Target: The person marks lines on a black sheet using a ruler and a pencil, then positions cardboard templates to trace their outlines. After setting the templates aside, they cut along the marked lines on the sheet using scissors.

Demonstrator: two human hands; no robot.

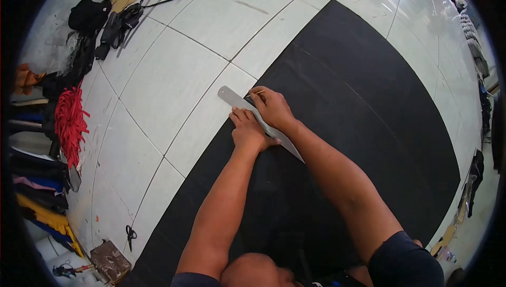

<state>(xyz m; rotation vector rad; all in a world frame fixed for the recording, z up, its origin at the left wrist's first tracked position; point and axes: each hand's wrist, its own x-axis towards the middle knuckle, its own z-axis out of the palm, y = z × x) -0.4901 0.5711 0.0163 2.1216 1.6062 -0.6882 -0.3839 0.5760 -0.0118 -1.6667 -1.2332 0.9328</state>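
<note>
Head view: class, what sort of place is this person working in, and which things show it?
Probably a tailoring workshop: a black fabric sheet spread on the tiled floor, the left hand pressing a curved ruler on it, the right hand pinching a thin stick, piled coloured cloth nearby.

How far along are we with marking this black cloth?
Done: the black cloth lies spread flat on the tiled floor, with faint lines already across it. In hand: the left hand presses the ruler at the cloth's edge while the right hand holds a thin marking stick against it. Left: no cut shows; the scissors lie apart on the floor.
</note>
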